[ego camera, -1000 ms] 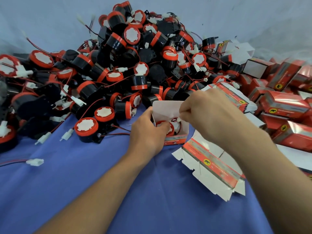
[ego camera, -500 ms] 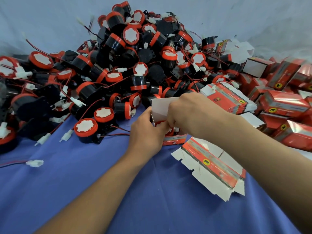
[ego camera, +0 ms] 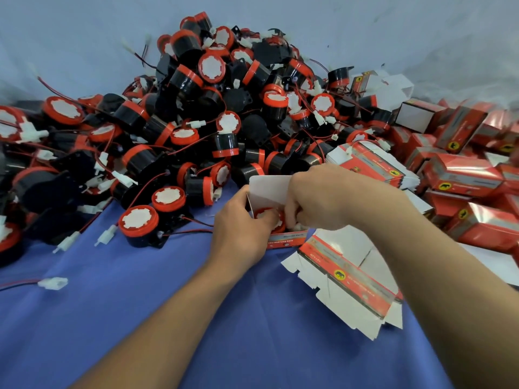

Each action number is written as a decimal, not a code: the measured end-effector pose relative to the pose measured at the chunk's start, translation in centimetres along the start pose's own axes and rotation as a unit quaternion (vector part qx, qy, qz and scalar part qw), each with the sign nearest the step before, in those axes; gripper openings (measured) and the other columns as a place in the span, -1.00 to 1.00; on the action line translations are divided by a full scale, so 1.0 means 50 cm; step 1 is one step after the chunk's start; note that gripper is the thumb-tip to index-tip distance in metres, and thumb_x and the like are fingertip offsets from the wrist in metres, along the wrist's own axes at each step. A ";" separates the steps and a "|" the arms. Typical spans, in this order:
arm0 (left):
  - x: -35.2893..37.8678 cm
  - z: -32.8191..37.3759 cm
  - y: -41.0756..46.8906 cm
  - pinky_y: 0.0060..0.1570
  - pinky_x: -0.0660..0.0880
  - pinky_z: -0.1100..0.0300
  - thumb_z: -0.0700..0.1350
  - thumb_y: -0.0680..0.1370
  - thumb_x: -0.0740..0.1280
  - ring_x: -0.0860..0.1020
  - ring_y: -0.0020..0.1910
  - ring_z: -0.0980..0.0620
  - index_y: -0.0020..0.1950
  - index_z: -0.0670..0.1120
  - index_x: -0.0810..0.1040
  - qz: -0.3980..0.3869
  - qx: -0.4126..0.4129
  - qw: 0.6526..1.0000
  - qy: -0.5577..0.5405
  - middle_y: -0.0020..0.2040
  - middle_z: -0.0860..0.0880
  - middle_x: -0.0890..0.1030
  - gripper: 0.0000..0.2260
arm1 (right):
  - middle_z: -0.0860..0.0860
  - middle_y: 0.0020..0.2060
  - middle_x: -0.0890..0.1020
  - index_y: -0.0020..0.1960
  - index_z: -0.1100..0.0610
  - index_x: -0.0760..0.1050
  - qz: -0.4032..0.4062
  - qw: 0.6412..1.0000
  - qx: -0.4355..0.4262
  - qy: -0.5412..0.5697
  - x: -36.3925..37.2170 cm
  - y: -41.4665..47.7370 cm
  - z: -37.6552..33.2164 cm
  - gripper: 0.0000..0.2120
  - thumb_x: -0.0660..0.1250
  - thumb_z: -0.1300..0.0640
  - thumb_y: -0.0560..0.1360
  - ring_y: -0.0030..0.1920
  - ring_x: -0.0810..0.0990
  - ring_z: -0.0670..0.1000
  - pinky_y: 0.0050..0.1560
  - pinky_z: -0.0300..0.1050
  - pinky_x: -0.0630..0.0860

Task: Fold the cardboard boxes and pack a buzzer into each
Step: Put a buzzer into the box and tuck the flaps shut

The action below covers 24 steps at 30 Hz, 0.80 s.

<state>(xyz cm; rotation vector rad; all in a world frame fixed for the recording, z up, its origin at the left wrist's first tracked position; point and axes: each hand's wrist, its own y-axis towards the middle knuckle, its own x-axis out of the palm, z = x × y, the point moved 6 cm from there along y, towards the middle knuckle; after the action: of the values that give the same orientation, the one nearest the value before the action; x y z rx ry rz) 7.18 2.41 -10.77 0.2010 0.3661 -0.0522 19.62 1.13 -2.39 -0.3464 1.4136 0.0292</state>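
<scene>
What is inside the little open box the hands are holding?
A red-topped buzzer sits inside the open box. The left hand and right hand cover its lower part and wire.

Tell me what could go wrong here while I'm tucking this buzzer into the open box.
The buzzer sits in the open box with the lid flap up; its lead could get pinched under the flap. The right hand covers the opening, so that would be hard to spot. The flat carton alongside might get nudged.
</scene>
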 end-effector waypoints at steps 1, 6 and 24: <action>0.002 0.001 0.000 -0.26 0.50 0.38 -0.08 0.49 0.47 0.58 -0.08 0.40 -0.08 0.40 0.48 0.000 0.003 1.000 -0.001 -0.11 0.50 0.58 -0.66 | -0.11 -0.36 0.64 -0.27 -0.01 0.67 -0.004 0.999 -0.001 0.036 -0.001 -0.003 0.005 -0.80 0.33 0.21 0.42 -0.30 0.56 0.01 -0.26 -0.08 0.55; 0.004 0.004 -0.003 -0.23 0.55 0.31 -0.03 0.48 0.43 0.60 -0.10 0.31 0.04 0.33 0.53 0.002 0.003 1.000 -0.008 -0.06 0.41 0.61 -0.73 | -0.09 -0.35 0.61 -0.28 -0.08 0.63 0.208 0.962 0.081 0.156 0.022 -0.018 0.022 -0.74 0.44 0.30 0.32 -0.20 0.63 0.12 -0.18 -0.04 0.58; 0.001 0.002 -0.002 -0.25 0.50 0.41 -0.11 0.50 0.47 0.61 -0.12 0.30 -0.02 0.33 0.53 0.008 0.021 1.000 -0.005 -0.08 0.38 0.63 -0.69 | -0.09 0.25 0.59 0.40 -0.06 0.40 0.390 0.823 0.130 0.391 0.116 -0.067 0.030 -0.36 0.51 0.32 0.43 0.12 0.60 -0.01 0.18 -0.06 0.54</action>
<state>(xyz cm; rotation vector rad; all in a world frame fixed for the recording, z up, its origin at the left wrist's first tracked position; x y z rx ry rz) 7.26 2.28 -10.70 0.2444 0.3535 -0.0447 22.78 -2.75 -7.08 0.5453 2.2686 0.4010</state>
